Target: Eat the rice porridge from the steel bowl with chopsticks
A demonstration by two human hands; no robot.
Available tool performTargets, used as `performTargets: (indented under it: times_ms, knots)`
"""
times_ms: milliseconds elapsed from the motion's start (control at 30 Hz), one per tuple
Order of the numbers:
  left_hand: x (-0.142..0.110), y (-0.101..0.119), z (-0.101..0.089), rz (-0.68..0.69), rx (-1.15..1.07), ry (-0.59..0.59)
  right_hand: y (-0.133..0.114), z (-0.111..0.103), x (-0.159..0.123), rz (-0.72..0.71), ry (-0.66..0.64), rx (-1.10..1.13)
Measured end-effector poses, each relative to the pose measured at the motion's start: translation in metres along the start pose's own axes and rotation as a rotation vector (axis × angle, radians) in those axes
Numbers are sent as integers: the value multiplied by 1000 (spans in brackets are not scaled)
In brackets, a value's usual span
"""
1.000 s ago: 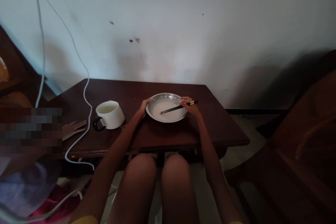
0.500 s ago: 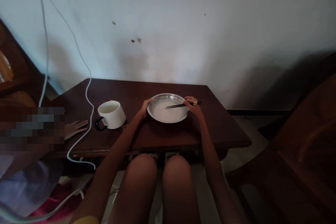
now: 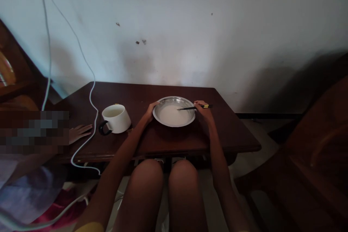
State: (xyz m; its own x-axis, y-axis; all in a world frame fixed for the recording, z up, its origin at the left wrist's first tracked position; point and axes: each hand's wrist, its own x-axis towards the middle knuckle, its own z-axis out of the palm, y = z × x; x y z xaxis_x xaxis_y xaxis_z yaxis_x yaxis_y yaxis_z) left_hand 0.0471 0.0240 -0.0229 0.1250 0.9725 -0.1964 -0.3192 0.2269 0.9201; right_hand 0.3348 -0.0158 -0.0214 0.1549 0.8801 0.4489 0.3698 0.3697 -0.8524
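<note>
A wide metal bowl (image 3: 174,125) stands on the dark wooden table and holds a pale, milky mixture (image 3: 171,116). My left hand (image 3: 150,111) grips the bowl's left rim, its thumb side at the edge. At the right rim, my right hand (image 3: 203,108) is closed around black chopsticks (image 3: 187,108) with gold bands near their back ends. Their tips reach into the bowl, at the mixture's surface. Left of the bowl is a white mug (image 3: 119,121) with a black handle, touched by neither hand.
Another person's hand (image 3: 80,133) lies flat at the table's left. A white cable (image 3: 96,116) runs down the wall and across the table (image 3: 168,143). Wooden chairs flank both sides, one (image 3: 307,152) at the right. The wall (image 3: 174,25) rises behind the table.
My right hand has shifted slightly to the right, drawing the chopsticks' tips a little rightward in the bowl. My left hand and the bowl hold nearly the same place.
</note>
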Motion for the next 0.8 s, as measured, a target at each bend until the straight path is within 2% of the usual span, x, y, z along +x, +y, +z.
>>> performTargets:
  times_ms: [100, 233, 333, 433, 500, 600, 667, 733, 800]
  knots:
    - [2, -2, -2, 36, 5, -26, -3, -5, -2, 9, -39, 17]
    - [3, -4, -4, 68, 11, -58, -7, 12, -3, -30, -107, 1]
    - [2, -3, -4, 55, 13, -40, -5, 13, 0, -23, -50, -17]
    - [2, -2, -2, 57, 18, -45, 0, -2, 3, 13, 28, -14]
    - [2, -1, -2, 52, 27, -34, 1, -7, 2, 22, 17, -1]
    - [2, -2, -2, 37, 34, -2, -2, 2, -1, 0, -75, 9]
    - [3, -3, -3, 42, 19, -22, -3, 13, -3, -22, -103, 1]
    - [4, -4, -4, 59, 7, -59, -2, 18, -2, -28, -68, -11]
    - [5, -5, -5, 74, 11, -74, 0, 14, 1, -13, -2, -17]
